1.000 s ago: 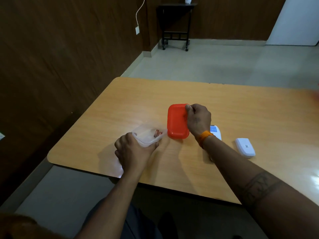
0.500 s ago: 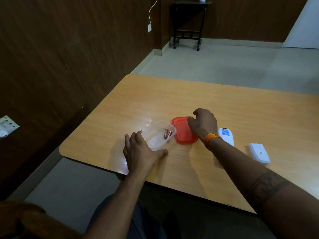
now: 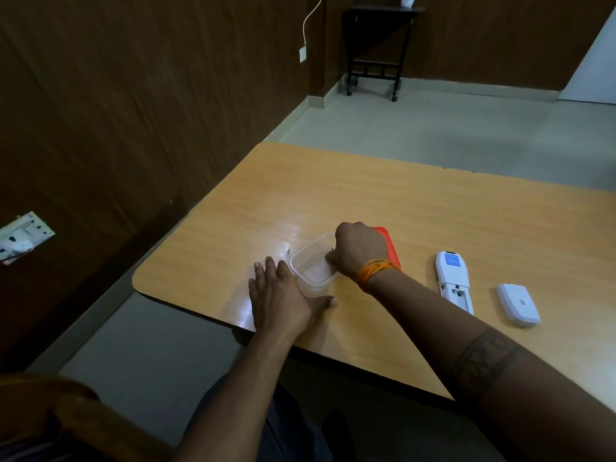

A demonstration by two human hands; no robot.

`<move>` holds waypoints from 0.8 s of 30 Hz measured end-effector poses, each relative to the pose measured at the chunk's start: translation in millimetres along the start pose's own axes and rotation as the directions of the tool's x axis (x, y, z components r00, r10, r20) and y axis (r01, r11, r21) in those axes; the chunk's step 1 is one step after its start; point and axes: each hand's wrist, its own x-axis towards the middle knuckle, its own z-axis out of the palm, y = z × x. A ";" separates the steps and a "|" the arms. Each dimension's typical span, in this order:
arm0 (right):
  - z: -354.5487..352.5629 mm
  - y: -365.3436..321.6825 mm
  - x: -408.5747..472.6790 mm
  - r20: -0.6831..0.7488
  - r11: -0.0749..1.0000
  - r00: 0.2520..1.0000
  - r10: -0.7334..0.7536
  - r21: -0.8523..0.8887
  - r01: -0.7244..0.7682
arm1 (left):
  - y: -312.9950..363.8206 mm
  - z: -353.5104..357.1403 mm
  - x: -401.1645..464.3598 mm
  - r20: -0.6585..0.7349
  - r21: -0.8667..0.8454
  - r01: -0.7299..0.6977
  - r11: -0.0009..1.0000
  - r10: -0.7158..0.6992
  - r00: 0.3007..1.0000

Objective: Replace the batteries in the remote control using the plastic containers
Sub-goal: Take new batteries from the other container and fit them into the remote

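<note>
Evidently the step in hand was fetching fresh batteries out of the clear rectangular plastic container (image 3: pixel 311 268), which sat lidless near the table's (image 3: pixel 433 208) front-left corner. The left hand (image 3: pixel 283 295) lay flat on the wood, fingers straight, its thumb side against the container's near wall, steadying it without gripping. The right hand (image 3: pixel 361 250), with an orange thread band (image 3: pixel 376 271) at the wrist, reached down into the container's right end with its fingers curled; the batteries themselves were hidden under it, so whether it had pinched one or merely closed over them could not be told. Just beyond that hand the flat orange plastic lid (image 3: pixel 390 245) rested on the table. Well to the right lay the white remote control (image 3: pixel 453 281), back up with its battery bay exposed, and beside it the separate white battery cover (image 3: pixel 518 305).

To do this well, the left hand should probably keep light pressure on the container, since so light a tub would likely slide or tip as fingers dig inside. Pinching one cell at a time by its middle seemed wise, then lifting straight up clear of the rim, because round cells could roll off toward the near edge if dropped.
</note>
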 end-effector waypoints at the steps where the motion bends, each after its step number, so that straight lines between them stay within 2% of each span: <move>1: -0.1 -2.3 1.3 0.007 1.000 1.000 0.017 0.010 -0.017 | -0.4 -0.5 0.2 0.004 0.001 -0.001 1.000 0.001 1.000; 6: 2.1 -4.3 2.3 -0.001 0.982 0.998 0.068 0.175 -0.067 | 0.0 -2.5 -1.5 0.022 0.021 -0.005 1.000 0.005 1.000; 9: -2.1 2.8 -7.8 0.005 0.903 0.993 0.122 0.414 -0.113 | 0.6 -4.0 -5.5 -0.016 0.005 -0.034 0.999 0.034 0.999; 10: -3.5 5.9 -12.2 0.035 0.831 0.988 0.149 0.537 -0.145 | 1.8 -3.9 -8.5 -0.046 -0.011 -0.056 0.998 0.056 0.997; 12: -6.2 13.6 -22.7 0.141 0.586 0.968 0.208 0.774 -0.239 | 6.8 -3.0 -16.6 -0.101 -0.034 -0.104 0.994 0.100 0.990; 14: -7.1 25.6 -35.3 0.246 0.355 0.942 0.229 0.880 -0.316 | 14.3 -1.4 -25.4 -0.164 -0.010 -0.135 0.991 0.132 0.978; 15: -8.1 33.0 -43.0 0.281 0.294 0.932 0.230 0.892 -0.342 | 17.5 -0.5 -28.4 -0.194 0.003 -0.138 0.990 0.136 0.972; 20: -12.6 77.6 -85.0 0.376 0.112 0.899 0.225 0.906 -0.407 | 25.2 2.4 -34.7 -0.191 -0.021 -0.127 0.992 0.121 0.974; 22: -13.7 95.2 -100.0 0.375 0.030 0.900 0.222 0.920 -0.391 | 27.8 3.3 -38.3 -0.242 -0.013 -0.183 0.983 0.175 0.954; 24: -14.5 112.2 -112.2 0.340 0.005 0.901 0.270 0.935 -0.354 | 34.6 5.0 -44.6 -0.300 -0.015 -0.307 0.951 0.289 0.909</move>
